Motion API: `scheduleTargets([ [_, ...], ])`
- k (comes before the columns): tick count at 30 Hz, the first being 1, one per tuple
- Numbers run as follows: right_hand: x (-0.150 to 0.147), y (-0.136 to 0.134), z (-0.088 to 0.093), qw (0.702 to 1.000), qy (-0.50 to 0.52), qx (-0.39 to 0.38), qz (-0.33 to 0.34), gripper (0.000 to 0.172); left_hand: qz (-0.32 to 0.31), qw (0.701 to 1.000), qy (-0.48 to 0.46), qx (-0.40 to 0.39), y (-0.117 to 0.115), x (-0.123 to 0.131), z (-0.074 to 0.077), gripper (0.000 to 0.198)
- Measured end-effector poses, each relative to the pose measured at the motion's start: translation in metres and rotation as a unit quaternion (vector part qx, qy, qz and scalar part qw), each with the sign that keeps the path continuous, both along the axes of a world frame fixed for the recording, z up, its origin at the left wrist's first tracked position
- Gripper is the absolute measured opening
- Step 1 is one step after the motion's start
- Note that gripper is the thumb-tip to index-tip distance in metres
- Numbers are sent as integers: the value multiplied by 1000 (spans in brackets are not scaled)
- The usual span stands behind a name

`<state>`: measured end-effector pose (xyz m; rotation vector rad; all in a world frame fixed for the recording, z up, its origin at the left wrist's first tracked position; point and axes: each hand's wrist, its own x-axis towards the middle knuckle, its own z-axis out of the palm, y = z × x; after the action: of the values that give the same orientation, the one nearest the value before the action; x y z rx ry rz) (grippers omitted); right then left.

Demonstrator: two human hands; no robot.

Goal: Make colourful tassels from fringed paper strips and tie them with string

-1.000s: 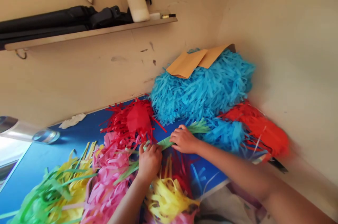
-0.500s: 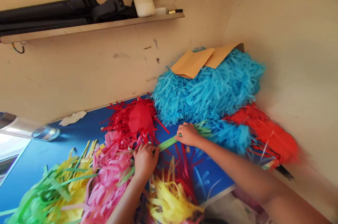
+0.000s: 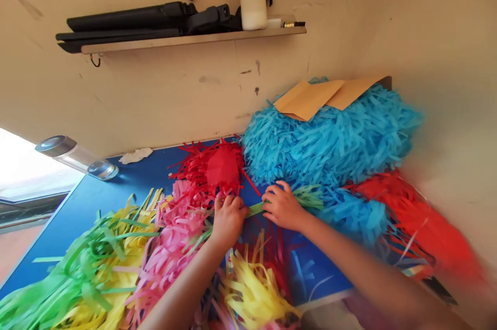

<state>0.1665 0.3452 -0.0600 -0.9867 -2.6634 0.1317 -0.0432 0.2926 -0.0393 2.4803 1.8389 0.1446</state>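
Observation:
A green paper tassel (image 3: 255,210), narrow in the middle with cut strips fanning out at its right end, stretches between my hands just above the table. My left hand (image 3: 230,218) is closed on its left part, fingers curled over the paper. On the right part lies my right hand (image 3: 284,205), with its fingers bent around the paper and slightly apart; the fingertips' contact is partly hidden. Red fringe (image 3: 223,169) lies behind my left hand, and pink fringe (image 3: 180,237) sits to its left. Yellow fringe (image 3: 254,291) lies nearer me, below both hands.
A big blue fringe pile (image 3: 330,138) with brown paper envelopes (image 3: 310,99) on top fills the back right. Orange-red fringe (image 3: 430,221) hangs at the right edge. Green fringe (image 3: 77,273) covers the left front. A clear bottle (image 3: 77,158) stands tilted in view beneath a wall shelf (image 3: 194,40).
My view has swung left, so everything sits farther right. The hands have come closer together along the green paper, and my right hand's fingers have spread from a tight pinch.

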Motion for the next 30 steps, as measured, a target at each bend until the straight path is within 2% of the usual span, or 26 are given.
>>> scheduleTargets([
  [2, -4, 0, -3, 998, -21, 43, 48, 18, -36, 999, 14, 23, -1, 1, 1, 27],
  [4, -7, 3, -7, 996, -34, 60, 57, 25, -46, 998, 24, 45, -3, 4, 0, 23],
  [7, -8, 8, -7, 999, -19, 32, 32, 19, -42, 997, 14, 61, -5, 7, -2, 19],
  [10, -10, 4, -1, 1000, 2, -2, -8, 12, -40, 996, -3, 73, -7, 9, -7, 22],
  [14, -16, -10, 3, 1000, 3, 29, 0, 18, -30, 996, -9, 83, -9, 8, -13, 28],
  [16, -16, -14, 0, 998, -12, 53, 7, 11, -33, 996, -9, 85, -12, 5, -16, 26],
  [18, -9, -14, -6, 998, -19, 60, 5, 19, -46, 995, -10, 88, -17, 0, -19, 24],
  [21, 8, -8, -14, 1000, -14, 8, -9, 20, -53, 994, -34, 91, -22, -10, -25, 23],
  [25, 24, 5, -18, 991, 1, -114, -69, 14, 17, 994, -87, 60, -20, -21, -32, 21],
  [30, 20, 17, -17, 981, -4, -159, -112, 17, 63, 994, -81, 38, -14, -22, -32, 28],
])
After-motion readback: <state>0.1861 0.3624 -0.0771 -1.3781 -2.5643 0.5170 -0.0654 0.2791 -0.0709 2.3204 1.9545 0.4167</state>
